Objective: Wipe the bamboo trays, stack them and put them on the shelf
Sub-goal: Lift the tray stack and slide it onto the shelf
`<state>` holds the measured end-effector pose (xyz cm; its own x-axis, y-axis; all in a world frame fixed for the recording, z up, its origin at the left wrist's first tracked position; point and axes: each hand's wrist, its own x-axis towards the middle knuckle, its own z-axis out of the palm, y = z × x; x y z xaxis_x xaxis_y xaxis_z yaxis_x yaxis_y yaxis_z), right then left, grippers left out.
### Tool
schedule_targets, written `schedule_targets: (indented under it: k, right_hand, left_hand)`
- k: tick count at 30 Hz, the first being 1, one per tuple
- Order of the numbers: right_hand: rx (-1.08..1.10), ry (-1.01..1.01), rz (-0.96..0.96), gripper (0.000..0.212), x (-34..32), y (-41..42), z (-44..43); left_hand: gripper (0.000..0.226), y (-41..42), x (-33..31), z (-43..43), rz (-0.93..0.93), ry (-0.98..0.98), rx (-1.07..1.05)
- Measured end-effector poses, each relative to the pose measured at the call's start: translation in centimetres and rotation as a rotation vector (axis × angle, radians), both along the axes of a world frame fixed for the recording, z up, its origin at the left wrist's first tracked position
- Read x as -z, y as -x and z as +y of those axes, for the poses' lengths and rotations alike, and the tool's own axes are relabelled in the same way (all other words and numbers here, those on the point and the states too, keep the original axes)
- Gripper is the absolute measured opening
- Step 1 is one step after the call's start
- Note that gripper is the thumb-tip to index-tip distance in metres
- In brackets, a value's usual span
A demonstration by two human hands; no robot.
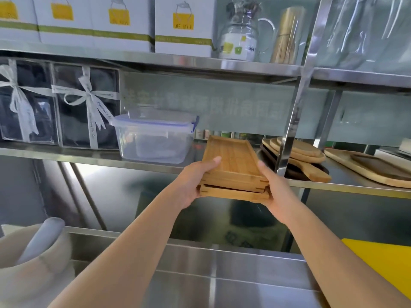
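Both hands grip the stacked bamboo trays [231,167]: my left hand [195,181] and right hand [274,192] clamp the near corners, far end over the shelf [155,162] front edge, beside the plastic container [153,138].

White box [185,26], up and left of your grip: yellow label reads "LIFE STYLE".
Other white boxes [120,21], farther left: you can't read their labels.
Ribbon [93,112] script: too blurred.
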<state>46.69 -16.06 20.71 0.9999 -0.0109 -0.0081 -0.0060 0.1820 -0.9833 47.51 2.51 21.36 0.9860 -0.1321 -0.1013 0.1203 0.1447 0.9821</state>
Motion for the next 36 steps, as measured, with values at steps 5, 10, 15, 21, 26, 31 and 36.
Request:
schedule_targets:
  k: [5, 10, 15, 21, 26, 31, 36]
  right_hand:
    - [-0.150, 0.274, -0.213, 0.028, 2.2, 1.8, -0.9]
    - [-0.058, 0.426, -0.258, 0.033, 2.8, 1.7, -1.0]
    - [-0.008, 0.508, -0.303, 0.031, 2.7, 0.7, -0.8]
    - [0.024, 0.616, -0.302, 0.023, 2.9, -1.9, -0.9]
    - [0.098, 0.678, -0.307, 0.028, 3.1, -4.2, -1.2]
    - [0.139, 0.739, -0.304, 0.033, 2.9, -6.3, -0.5]
    - [0.154, 0.746, -0.314, 0.037, 3.3, -7.6, -0.6]
  left_hand:
    - [0.048, 1.5, 2.8, 1.3, -0.282, -0.239, 0.032]
    - [0.035, 1.8, 4.1, 0.8, -0.388, -0.340, -0.055]
    - [0.040, 1.2, 4.1, 0.3, -0.405, -0.337, -0.141]
    - [0.045, -1.3, 4.2, -0.2, -0.407, -0.466, -0.211]
    - [0.046, -4.1, 4.4, -0.8, -0.398, -0.616, -0.304]
    - [0.032, -6.1, 4.4, -0.9, -0.454, -0.781, -0.407]
    - [0.031, -8.0, 5.1, -1.0, -0.439, -0.613, -0.430]
